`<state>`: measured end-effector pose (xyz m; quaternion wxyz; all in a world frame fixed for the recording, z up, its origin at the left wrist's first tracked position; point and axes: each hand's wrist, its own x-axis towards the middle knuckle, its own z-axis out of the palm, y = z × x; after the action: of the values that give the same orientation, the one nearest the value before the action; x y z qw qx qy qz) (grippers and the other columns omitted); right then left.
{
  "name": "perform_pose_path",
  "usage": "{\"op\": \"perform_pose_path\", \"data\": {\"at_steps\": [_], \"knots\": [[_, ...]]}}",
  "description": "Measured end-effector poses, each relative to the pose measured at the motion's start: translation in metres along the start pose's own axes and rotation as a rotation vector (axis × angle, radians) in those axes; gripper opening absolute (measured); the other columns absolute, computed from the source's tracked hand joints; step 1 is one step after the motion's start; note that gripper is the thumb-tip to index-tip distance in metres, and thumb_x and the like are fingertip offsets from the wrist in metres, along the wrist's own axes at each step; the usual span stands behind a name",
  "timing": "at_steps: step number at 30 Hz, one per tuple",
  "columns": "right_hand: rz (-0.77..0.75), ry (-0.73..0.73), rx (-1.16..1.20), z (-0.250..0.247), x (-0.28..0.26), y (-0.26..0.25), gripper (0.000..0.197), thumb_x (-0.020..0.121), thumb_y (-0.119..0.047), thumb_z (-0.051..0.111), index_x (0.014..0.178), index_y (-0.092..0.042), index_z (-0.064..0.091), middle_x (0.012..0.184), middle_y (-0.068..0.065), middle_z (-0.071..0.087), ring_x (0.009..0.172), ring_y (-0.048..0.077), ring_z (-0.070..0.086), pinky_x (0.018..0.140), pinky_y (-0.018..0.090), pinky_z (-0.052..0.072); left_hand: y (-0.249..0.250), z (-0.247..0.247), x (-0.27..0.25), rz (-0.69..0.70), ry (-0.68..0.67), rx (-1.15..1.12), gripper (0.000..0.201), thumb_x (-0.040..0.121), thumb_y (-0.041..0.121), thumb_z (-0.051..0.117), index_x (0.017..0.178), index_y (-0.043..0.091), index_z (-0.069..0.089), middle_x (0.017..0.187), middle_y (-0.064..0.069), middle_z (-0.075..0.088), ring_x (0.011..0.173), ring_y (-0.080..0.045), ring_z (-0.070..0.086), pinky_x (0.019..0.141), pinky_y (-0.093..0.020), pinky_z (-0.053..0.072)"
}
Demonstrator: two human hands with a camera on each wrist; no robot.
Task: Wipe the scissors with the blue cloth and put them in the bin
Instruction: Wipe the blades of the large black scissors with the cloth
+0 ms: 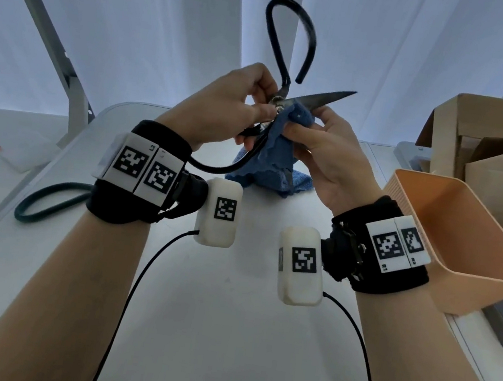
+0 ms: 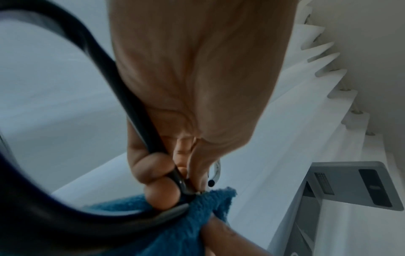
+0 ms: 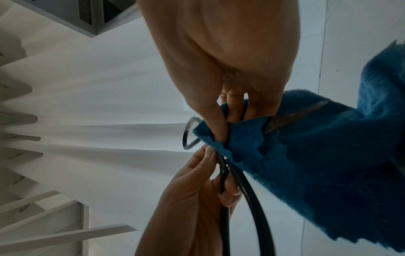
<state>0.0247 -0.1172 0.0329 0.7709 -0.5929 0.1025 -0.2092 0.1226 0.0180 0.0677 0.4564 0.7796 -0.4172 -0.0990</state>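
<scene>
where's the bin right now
In the head view the orange bin sits on the table's right side, just beyond the right hand, before the cardboard boxes.

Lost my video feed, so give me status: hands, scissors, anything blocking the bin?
Left hand grips scissors near pivot. Right hand pinches blue cloth on open blades. Bin at right, nothing in the way.

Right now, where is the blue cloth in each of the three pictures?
Head view: the blue cloth is in the middle, hanging down from the right hand to the table.
Left wrist view: it is along the bottom, right of the middle.
Right wrist view: it fills the right side.
Shared landmark: the scissors, whose blade meets the cloth where the left hand holds them.
</scene>
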Motion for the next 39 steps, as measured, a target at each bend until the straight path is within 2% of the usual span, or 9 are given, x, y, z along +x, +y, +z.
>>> {"op": "perform_pose_path", "data": {"at_steps": [4, 9, 16, 21, 27, 29, 32, 35, 39], "knots": [[-0.008, -0.009, 0.027, 0.0, -0.001, -0.003, 0.036, 0.09, 0.009, 0.062, 0.123, -0.001, 0.051, 0.098, 0.011, 0.072, 0.079, 0.016, 0.072, 0.069, 0.022, 0.056, 0.002, 0.001, 0.002, 0.023, 0.05, -0.018, 0.013, 0.099, 0.01, 0.058, 0.11, 0.007, 0.053, 0.1, -0.005, 0.058, 0.048, -0.021, 0.058, 0.044, -0.025, 0.043], [0.007, -0.015, -0.037, -0.002, 0.002, -0.004, 0.041, 0.088, 0.009, 0.064, 0.127, 0.001, 0.05, 0.1, 0.012, 0.071, 0.087, 0.019, 0.069, 0.073, 0.025, 0.056, 0.004, -0.001, 0.002, 0.023, 0.148, -0.052, 0.01, 0.098, 0.011, 0.06, 0.106, 0.011, 0.053, 0.094, -0.001, 0.059, 0.049, -0.019, 0.059, 0.045, -0.025, 0.044], [0.017, -0.058, -0.109, 0.003, 0.003, 0.003, 0.033, 0.088, 0.008, 0.065, 0.113, -0.008, 0.051, 0.095, 0.011, 0.069, 0.09, 0.023, 0.064, 0.082, 0.031, 0.052, -0.003, -0.02, -0.002, -0.026, 0.233, -0.109, 0.011, 0.098, 0.008, 0.059, 0.107, 0.009, 0.053, 0.088, 0.0, 0.058, 0.048, -0.017, 0.057, 0.045, -0.026, 0.043], [0.029, -0.111, -0.186, 0.001, 0.002, 0.003, 0.028, 0.09, 0.004, 0.065, 0.112, -0.006, 0.053, 0.102, 0.017, 0.065, 0.089, 0.021, 0.064, 0.074, 0.025, 0.056, -0.007, -0.028, -0.003, -0.043, 0.274, -0.139, 0.013, 0.098, 0.007, 0.058, 0.11, 0.007, 0.053, 0.088, -0.001, 0.058, 0.048, -0.016, 0.058, 0.046, -0.026, 0.043], [0.088, -0.143, -0.325, -0.004, 0.004, 0.003, 0.029, 0.092, -0.003, 0.066, 0.119, -0.004, 0.056, 0.107, 0.016, 0.066, 0.095, 0.024, 0.066, 0.076, 0.028, 0.055, -0.013, -0.028, 0.0, -0.063, 0.34, -0.137, 0.013, 0.098, 0.009, 0.059, 0.109, 0.009, 0.053, 0.091, -0.004, 0.059, 0.048, -0.015, 0.057, 0.047, -0.026, 0.044], [0.107, -0.104, -0.428, -0.009, 0.005, 0.003, 0.03, 0.091, -0.002, 0.066, 0.119, -0.005, 0.057, 0.109, 0.015, 0.066, 0.099, 0.024, 0.065, 0.079, 0.029, 0.057, -0.017, -0.032, 0.001, -0.063, 0.405, -0.125, 0.012, 0.098, 0.01, 0.058, 0.107, 0.011, 0.052, 0.095, -0.005, 0.059, 0.048, -0.014, 0.057, 0.046, -0.025, 0.044], [0.098, 0.063, -0.465, -0.024, 0.01, 0.002, 0.027, 0.089, 0.001, 0.065, 0.113, -0.008, 0.058, 0.105, 0.01, 0.066, 0.103, 0.024, 0.064, 0.084, 0.03, 0.057, -0.024, -0.047, 0.0, -0.07, 0.493, -0.079, 0.012, 0.098, 0.012, 0.058, 0.106, 0.014, 0.05, 0.095, -0.001, 0.058, 0.047, -0.012, 0.056, 0.045, -0.024, 0.044], [0.015, 0.195, -0.337, -0.029, 0.014, 0.0, 0.023, 0.088, -0.004, 0.067, 0.11, -0.008, 0.059, 0.104, 0.01, 0.068, 0.101, 0.024, 0.068, 0.082, 0.03, 0.059, -0.031, -0.058, -0.004, -0.099, 0.395, 0.003, 0.012, 0.097, 0.012, 0.061, 0.107, 0.012, 0.054, 0.093, -0.004, 0.062, 0.047, -0.015, 0.058, 0.044, -0.025, 0.043], [-0.146, 0.232, -0.251, -0.016, 0.01, -0.004, 0.015, 0.089, -0.01, 0.069, 0.102, -0.009, 0.06, 0.093, 0.006, 0.064, 0.088, 0.015, 0.063, 0.071, 0.022, 0.051, -0.028, -0.045, -0.004, -0.1, 0.252, 0.111, 0.014, 0.095, 0.012, 0.065, 0.106, 0.009, 0.058, 0.088, -0.002, 0.066, 0.047, -0.019, 0.059, 0.043, -0.023, 0.044]]}}
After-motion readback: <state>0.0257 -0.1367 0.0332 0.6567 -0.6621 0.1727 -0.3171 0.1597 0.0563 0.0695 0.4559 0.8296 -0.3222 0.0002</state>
